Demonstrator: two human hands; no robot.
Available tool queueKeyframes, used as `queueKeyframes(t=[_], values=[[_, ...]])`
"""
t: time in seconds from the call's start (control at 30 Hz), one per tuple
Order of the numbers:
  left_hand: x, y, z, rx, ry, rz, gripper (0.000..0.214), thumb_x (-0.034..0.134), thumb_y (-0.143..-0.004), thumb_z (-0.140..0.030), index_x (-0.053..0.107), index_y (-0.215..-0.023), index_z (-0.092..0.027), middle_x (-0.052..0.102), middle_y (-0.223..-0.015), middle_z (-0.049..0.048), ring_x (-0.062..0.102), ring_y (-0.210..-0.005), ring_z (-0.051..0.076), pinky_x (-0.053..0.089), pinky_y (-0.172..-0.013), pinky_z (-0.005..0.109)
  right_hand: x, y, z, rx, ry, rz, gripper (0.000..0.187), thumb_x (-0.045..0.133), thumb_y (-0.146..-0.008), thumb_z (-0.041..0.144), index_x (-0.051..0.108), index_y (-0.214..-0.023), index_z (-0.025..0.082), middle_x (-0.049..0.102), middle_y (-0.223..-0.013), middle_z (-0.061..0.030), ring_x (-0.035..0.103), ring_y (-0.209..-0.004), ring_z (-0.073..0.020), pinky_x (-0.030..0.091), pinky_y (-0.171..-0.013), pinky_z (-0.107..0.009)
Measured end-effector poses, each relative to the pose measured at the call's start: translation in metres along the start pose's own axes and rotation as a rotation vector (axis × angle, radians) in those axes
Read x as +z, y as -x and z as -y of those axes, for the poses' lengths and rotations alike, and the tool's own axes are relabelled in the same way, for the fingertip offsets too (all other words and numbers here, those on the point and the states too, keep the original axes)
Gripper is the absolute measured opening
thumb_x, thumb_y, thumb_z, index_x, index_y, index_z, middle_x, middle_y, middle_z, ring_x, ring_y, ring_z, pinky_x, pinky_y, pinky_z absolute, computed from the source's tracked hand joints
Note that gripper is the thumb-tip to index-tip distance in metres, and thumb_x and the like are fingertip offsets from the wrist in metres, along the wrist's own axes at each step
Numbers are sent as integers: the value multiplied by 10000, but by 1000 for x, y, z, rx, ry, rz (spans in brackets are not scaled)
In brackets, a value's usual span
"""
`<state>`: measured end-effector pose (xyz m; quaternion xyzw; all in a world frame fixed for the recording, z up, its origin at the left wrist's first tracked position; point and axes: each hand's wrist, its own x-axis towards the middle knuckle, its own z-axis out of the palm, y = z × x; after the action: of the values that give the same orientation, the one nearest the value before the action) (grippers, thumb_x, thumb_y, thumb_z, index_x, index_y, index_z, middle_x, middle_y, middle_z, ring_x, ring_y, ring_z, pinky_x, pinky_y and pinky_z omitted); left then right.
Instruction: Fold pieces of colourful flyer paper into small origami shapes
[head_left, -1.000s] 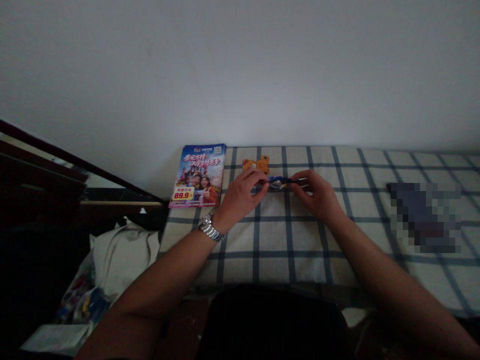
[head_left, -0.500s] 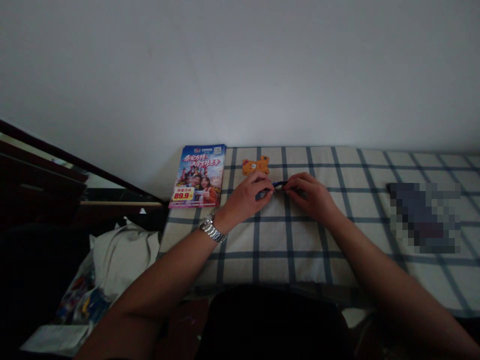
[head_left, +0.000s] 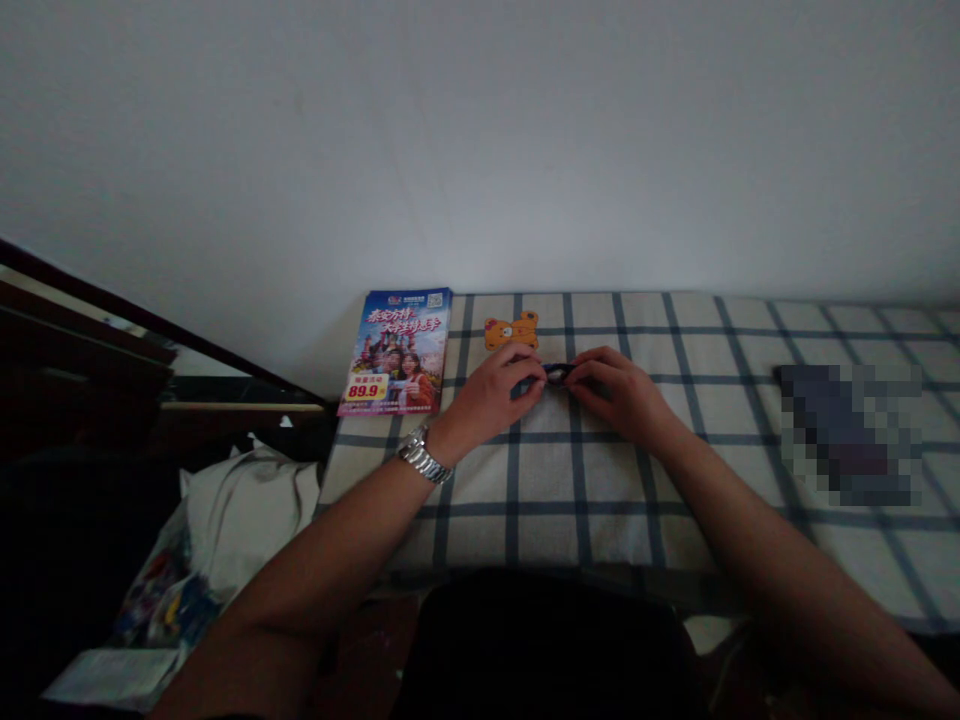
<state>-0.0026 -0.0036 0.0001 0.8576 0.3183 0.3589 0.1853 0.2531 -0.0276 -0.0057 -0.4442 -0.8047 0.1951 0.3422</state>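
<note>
Between my two hands is a small dark looped band point(head_left: 556, 373), with a pale spot in its middle; its exact kind is too small and dim to tell. My left hand point(head_left: 501, 388) pinches its left end between thumb and fingers, and a silver watch sits on that wrist. At the opposite end, my right hand point(head_left: 616, 392) closes thumb and fingers on the band. Fingertips hide both ends. Just beyond my left hand lies an orange bear-shaped piece point(head_left: 513, 331) on the checked cloth point(head_left: 544, 470).
A stack of printed flyers point(head_left: 397, 350) lies left of my hands. To the right is a dark, pixelated object point(head_left: 840, 430). A white wall point(head_left: 525, 150) rises behind the cloth. Beyond the left edge, a white bag point(head_left: 247, 520) sits lower down.
The fingertips and the band have shifted slightly, and the band now shows a rounder loop with the pale spot inside. Both hands keep their pinch; the rest has stayed put.
</note>
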Motion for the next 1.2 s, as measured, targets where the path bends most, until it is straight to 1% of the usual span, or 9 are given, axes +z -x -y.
queueKeyframes(t=[0.37, 0.47, 0.63, 0.8, 0.93, 0.97, 1.0, 1.1, 1.2], values=[[-1, -1, 0, -13, 8, -1, 86, 654, -1007, -144, 706, -1040, -204, 665, -1160, 61, 703, -1110, 202, 606, -1024, 417, 0, 0, 2, 1, -43, -6, 124, 697, -981, 257, 778, -1063, 303, 697, -1174, -77, 722, -1063, -269, 629, -921, -433], [-2, -1, -1, -15, 12, -10, 89, 651, -1007, -134, 699, -1042, -199, 668, -1150, 60, 704, -1105, 200, 606, -1013, 408, -1, 0, 4, 18, -41, -5, 153, 687, -981, 245, 762, -1104, 297, 702, -1184, -82, 722, -1068, -274, 634, -923, -449], [-5, -3, -4, -48, 19, -33, 117, 643, -988, -89, 684, -1013, -196, 676, -1124, 57, 707, -1079, 200, 608, -998, 405, -4, 0, 3, 58, -85, -3, 219, 675, -984, 251, 703, -1197, 290, 691, -1206, -93, 727, -1025, -270, 664, -872, -458], [-6, -4, -5, -69, 38, -60, 120, 630, -999, -87, 676, -1024, -195, 682, -1091, 53, 701, -1057, 201, 613, -979, 416, -6, 0, 2, 80, -65, -38, 144, 671, -996, 276, 698, -1137, 267, 683, -1129, -82, 720, -922, -237, 663, -802, -416], [-5, -3, -3, -71, 52, -56, 109, 633, -1009, -108, 678, -1042, -201, 677, -1095, 45, 695, -1032, 194, 625, -966, 419, -7, -1, 2, 60, -29, -51, 74, 656, -1012, 278, 712, -1056, 258, 701, -1066, -73, 720, -901, -236, 646, -779, -404], [-4, -2, -2, -75, 56, -56, 113, 635, -1012, -113, 678, -1058, -206, 675, -1112, 46, 695, -1047, 195, 627, -974, 422, -8, -1, 2, 57, -23, -58, 67, 655, -1013, 276, 711, -1044, 258, 704, -1052, -71, 721, -896, -235, 644, -773, -400], [-4, -2, -1, -83, 61, -62, 148, 633, -1018, -118, 675, -1121, -215, 672, -1152, 51, 695, -1068, 195, 631, -985, 420, -8, -1, 2, 57, -20, -67, 61, 655, -1012, 272, 709, -1036, 258, 707, -1040, -69, 722, -891, -235, 643, -769, -396], [-3, 0, 2, -100, 65, -91, 326, 647, -1025, -143, 607, -1332, -246, 658, -1286, 67, 685, -1164, 207, 628, -1037, 420, -10, -2, 3, 64, -18, -101, 55, 651, -1008, 260, 704, -1022, 260, 716, -1022, -65, 726, -903, -238, 642, -763, -386], [-3, 1, 4, -125, 75, -120, 444, 653, -1022, -154, 528, -1433, -268, 634, -1371, 81, 684, -1164, 204, 647, -999, 391, -12, -3, 4, 90, -21, -155, 44, 661, -997, 272, 702, -1000, 260, 722, -990, -60, 722, -860, -231, 639, -733, -374]])
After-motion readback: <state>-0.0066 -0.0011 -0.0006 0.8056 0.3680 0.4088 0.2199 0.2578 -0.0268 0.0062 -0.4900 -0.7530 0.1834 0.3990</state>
